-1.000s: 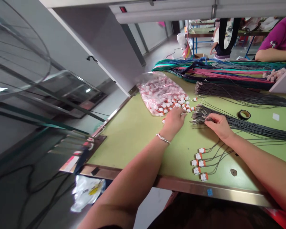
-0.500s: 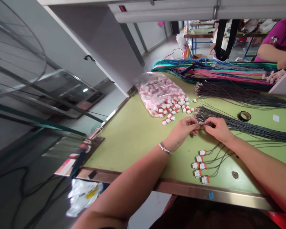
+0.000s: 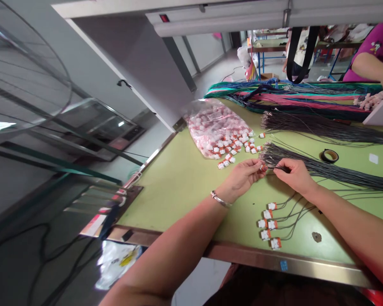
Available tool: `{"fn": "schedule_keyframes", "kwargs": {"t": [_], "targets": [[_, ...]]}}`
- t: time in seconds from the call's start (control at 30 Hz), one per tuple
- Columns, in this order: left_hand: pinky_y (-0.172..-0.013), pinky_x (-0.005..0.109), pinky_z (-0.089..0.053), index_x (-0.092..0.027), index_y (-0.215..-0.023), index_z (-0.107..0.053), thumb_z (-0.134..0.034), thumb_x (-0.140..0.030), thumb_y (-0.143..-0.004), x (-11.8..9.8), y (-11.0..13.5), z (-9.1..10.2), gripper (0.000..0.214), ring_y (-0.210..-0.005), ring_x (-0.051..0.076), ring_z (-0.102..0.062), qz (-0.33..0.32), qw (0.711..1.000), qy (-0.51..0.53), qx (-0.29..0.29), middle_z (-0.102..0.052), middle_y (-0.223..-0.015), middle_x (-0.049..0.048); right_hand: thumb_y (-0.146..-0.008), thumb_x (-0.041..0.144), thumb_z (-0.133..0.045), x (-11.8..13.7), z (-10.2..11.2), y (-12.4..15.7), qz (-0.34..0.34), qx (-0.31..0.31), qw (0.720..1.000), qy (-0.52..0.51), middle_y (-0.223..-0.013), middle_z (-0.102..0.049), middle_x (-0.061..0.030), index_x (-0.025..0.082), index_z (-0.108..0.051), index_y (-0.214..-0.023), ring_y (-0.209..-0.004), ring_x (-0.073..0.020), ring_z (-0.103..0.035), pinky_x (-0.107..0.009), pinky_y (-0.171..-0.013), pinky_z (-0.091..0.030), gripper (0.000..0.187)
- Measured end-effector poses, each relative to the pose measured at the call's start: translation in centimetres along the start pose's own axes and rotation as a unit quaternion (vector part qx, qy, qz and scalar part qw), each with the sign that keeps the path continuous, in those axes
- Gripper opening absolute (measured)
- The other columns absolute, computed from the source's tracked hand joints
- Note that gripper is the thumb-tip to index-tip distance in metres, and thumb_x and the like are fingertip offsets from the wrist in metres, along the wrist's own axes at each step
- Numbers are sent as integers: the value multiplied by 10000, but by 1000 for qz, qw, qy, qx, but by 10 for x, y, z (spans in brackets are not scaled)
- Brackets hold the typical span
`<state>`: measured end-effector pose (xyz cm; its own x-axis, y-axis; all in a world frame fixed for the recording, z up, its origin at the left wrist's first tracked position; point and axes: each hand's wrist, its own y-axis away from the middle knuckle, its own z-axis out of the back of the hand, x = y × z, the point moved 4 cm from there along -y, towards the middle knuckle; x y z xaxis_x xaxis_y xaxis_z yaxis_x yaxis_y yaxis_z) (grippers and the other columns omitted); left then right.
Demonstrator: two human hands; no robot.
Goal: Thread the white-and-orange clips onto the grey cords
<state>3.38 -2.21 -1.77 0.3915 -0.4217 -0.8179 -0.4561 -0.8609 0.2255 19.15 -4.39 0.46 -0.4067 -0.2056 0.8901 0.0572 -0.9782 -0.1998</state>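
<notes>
My left hand (image 3: 242, 176) pinches a small white and orange connector (image 3: 262, 167) at its fingertips. My right hand (image 3: 292, 173) is closed on the end of a dark wire from the grey wire bundle (image 3: 332, 170), right against the connector. Both hands meet over the green table (image 3: 178, 178). Loose connectors (image 3: 234, 148) spill from a clear plastic bag (image 3: 215, 123) just beyond my left hand. Several connectors with wires fitted (image 3: 268, 223) lie near the table's front edge.
A second grey bundle (image 3: 319, 125) and coloured wire bundles (image 3: 300, 95) lie further back. A tape roll (image 3: 329, 155) sits at the right. Another person in a magenta shirt (image 3: 372, 53) works at the far right. A metal strip edges the table front (image 3: 274, 259).
My left hand went from the loose connector pile to my right hand, carrying one connector. My right hand stayed on the wire ends.
</notes>
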Motion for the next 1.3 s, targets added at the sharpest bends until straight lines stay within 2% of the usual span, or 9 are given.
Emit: {"fn": "schedule_keyframes", "kwargs": {"t": [0.4,0.6,0.83,1.13,1.3], "targets": [[-581,179,-481,-94,-744,-614,-703,-168,-738,1,1,-2,116,-560,71,-601,11,1000,4,5,-642,-675,21,-695,270,-539,-1,-1,1,21,-10,999,48,-518,-416,41,169,-504,-563,-511,-82,-349,-214,-486,-280,169],[-672,205,-497,-87,-792,-645,-731,-169,-708,0,2,0,145,-628,77,-623,5,1000,-26,2,-678,-739,35,-701,212,-522,0,-2,4,58,-27,984,165,-522,-477,31,179,-518,-579,-515,-97,-405,-227,-520,-290,127],[-663,231,-517,-96,-772,-635,-764,-188,-662,2,4,-2,193,-637,111,-668,-7,993,-111,-36,-696,-726,38,-796,245,-481,-1,-1,0,82,29,983,164,-633,-579,-3,188,-584,-751,-580,-125,-470,-240,-581,-325,126],[-629,201,-523,-109,-786,-629,-789,-264,-630,6,1,2,272,-614,104,-672,-44,992,-117,-27,-704,-740,26,-795,236,-477,-4,-2,1,67,58,984,152,-607,-563,14,192,-560,-713,-551,-115,-451,-233,-557,-304,124],[-616,208,-521,-105,-757,-630,-763,-199,-652,10,0,-4,194,-595,101,-657,-53,983,-173,-34,-683,-681,19,-786,235,-490,-8,-6,2,63,89,981,161,-640,-590,3,191,-570,-711,-593,-123,-486,-237,-583,-319,117]]}}
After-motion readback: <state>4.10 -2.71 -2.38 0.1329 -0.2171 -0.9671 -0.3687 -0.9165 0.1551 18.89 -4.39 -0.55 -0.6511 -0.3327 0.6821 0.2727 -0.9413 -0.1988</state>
